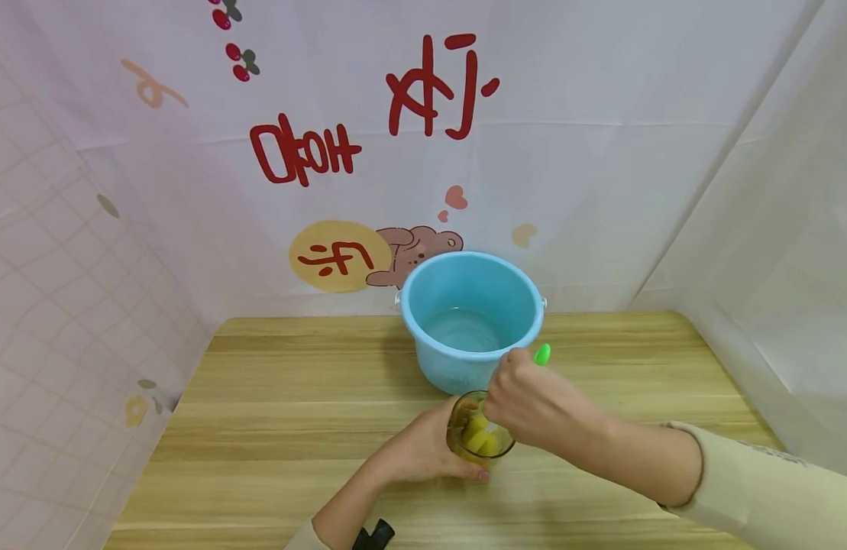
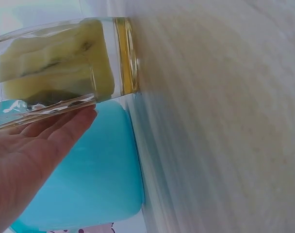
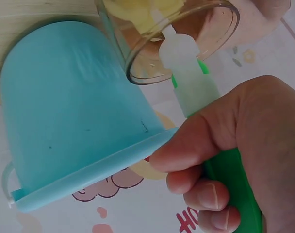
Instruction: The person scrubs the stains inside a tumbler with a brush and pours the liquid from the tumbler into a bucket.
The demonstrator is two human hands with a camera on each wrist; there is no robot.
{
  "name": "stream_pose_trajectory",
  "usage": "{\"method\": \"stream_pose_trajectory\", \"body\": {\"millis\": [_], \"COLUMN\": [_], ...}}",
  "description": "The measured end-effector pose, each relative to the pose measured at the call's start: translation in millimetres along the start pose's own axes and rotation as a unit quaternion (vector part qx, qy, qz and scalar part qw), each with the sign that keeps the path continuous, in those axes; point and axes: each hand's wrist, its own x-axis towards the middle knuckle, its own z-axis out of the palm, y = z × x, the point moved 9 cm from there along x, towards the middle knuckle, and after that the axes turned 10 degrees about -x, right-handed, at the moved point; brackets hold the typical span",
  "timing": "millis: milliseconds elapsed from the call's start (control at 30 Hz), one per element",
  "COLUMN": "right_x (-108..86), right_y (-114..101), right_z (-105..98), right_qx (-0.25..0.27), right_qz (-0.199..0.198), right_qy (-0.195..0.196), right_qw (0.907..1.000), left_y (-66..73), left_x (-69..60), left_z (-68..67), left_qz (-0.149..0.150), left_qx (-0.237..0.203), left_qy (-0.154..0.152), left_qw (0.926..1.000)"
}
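My left hand [image 1: 423,449] grips a clear, amber-tinted drinking glass [image 2: 127,58], its fingers along one side and the thumb on the other. A cup brush with a green and white handle [image 3: 232,182] is held in the curled fingers of my right hand [image 1: 533,393] above the glass. The brush's white neck reaches through the rim, and its yellow sponge head [image 2: 55,60] sits inside the glass. From the head view, the right hand covers most of the handle; only a green tip shows.
A light blue bucket [image 1: 437,367] stands just behind the glass, with what looks like shallow water at its bottom. Wood-grain tabletop [image 1: 286,428] extends to both sides. White printed cloth [image 1: 567,153] hangs behind the table and along its sides.
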Motion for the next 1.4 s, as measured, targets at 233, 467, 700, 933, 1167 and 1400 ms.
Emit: {"method": "stream_pose_trajectory", "body": {"millis": [233,467,700,933,1167,1400], "right_x": [7.1,15.4,20.4,18.9,13.4,3.3], "right_y": [3,6,7,11,13,13], "right_z": [-4,-1,11,22,29,38], "right_qx": [0.003,0.033,0.056,0.08,0.117,0.139], "right_qz": [0.005,0.012,0.01,0.009,0.017,0.025], "right_qy": [0.019,0.024,0.017,0.018,0.03,0.022], "right_qw": [0.9998,0.9991,0.9982,0.9966,0.9925,0.9898], "left_y": [0.0,0.7,1.1,0.6,3.3,3.8], "left_x": [0.5,0.4,0.8,1.5,1.1,0.3], "left_z": [0.6,1.1,1.4,1.1,0.7,0.9], "left_qz": [0.0,0.0,0.001,0.003,0.018,0.017], "left_qx": [-0.01,-0.011,-0.005,-0.013,-0.005,-0.003], "left_qy": [-0.001,-0.003,-0.006,-0.008,-0.007,-0.006], "left_qw": [1.0,0.9999,1.0,0.9999,0.9998,0.9998]}}
